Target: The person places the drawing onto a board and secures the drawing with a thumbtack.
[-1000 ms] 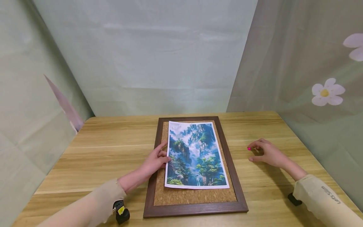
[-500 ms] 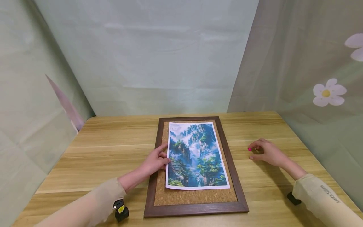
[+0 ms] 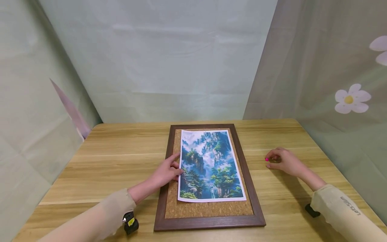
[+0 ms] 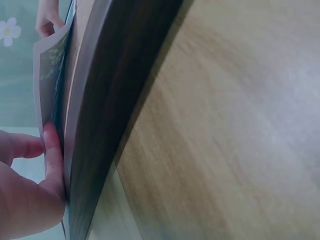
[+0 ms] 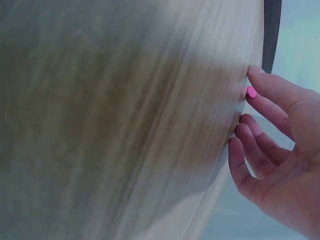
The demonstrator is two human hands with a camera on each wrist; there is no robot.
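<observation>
Left hand: the left hand rests on the left side of the cork board, fingers mostly straight, with the thumb and fingertips touching the left edge of the landscape print. The left wrist view shows a finger pressing against that paper edge, which lifts slightly off the cork there.

Right hand: the right hand lies on the counter toward its right edge, fingers curled, pinching a small pink pushpin between thumb and forefinger. In the right wrist view the pink head sits between those fingertips, right at the wood surface.

Landscape print: a sheet with mountains, trees and clouds and a white border, lying flat on the cork inside the frame, set toward the frame's far end and leaving a bare strip of cork at the near end.

Cork board: a cork panel in a dark wooden frame, lying flat in the middle of the counter, its long sides running from the near edge toward the far edge.

Sleeves: both arms wear pale beige sleeves.

Surroundings: pale green fabric hangs behind the far edge and along both side edges; the right panel carries a white flower print.
</observation>
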